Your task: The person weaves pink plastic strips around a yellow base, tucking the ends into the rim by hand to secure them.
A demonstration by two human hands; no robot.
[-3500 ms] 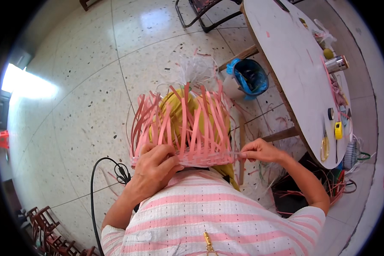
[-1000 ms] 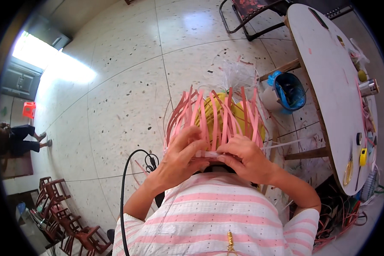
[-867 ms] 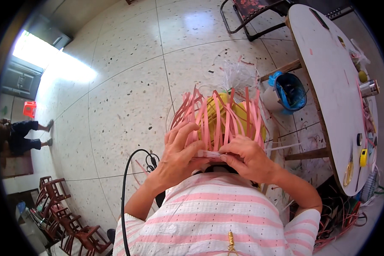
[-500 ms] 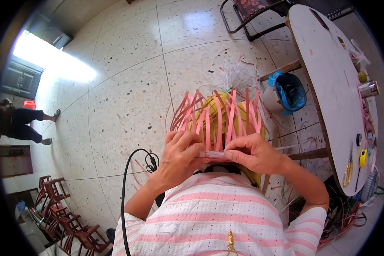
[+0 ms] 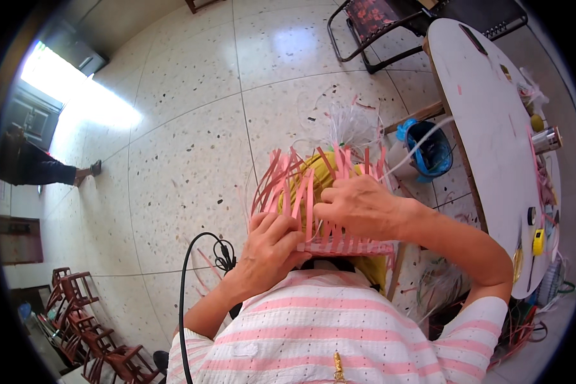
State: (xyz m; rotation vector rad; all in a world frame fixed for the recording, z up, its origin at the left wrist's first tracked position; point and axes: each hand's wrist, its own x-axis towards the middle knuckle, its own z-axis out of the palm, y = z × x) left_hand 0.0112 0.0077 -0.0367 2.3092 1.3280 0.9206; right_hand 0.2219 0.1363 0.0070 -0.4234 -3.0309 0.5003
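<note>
Pink plastic strips (image 5: 281, 185) fan upward from a partly woven pink-and-white band (image 5: 345, 247) in front of my lap. My left hand (image 5: 267, 246) is closed on the band's left part, thumb toward the woven edge. Above the band, among the upright strips, my right hand (image 5: 365, 206) is closed with its fingers curled down. It pinches a pale white strip (image 5: 429, 136), whose long tail sticks out to the upper right, over the bin. My right fingertips are partly hidden by the hand itself. Yellow cloth (image 5: 320, 168) shows behind the strips.
Right of my hands stands a bin with a blue liner (image 5: 436, 163), beside a white-topped table (image 5: 486, 128) bearing a yellow tape measure (image 5: 538, 242) and a can. A black cable (image 5: 184, 281) loops at left. Small wooden stools (image 5: 99, 333) and another person's leg (image 5: 64, 171) are farther left.
My right hand has left the band's edge and moved up among the strips, with the white strip's tail now raised over the bin. My left hand stays at the band. The person at left has shifted.
</note>
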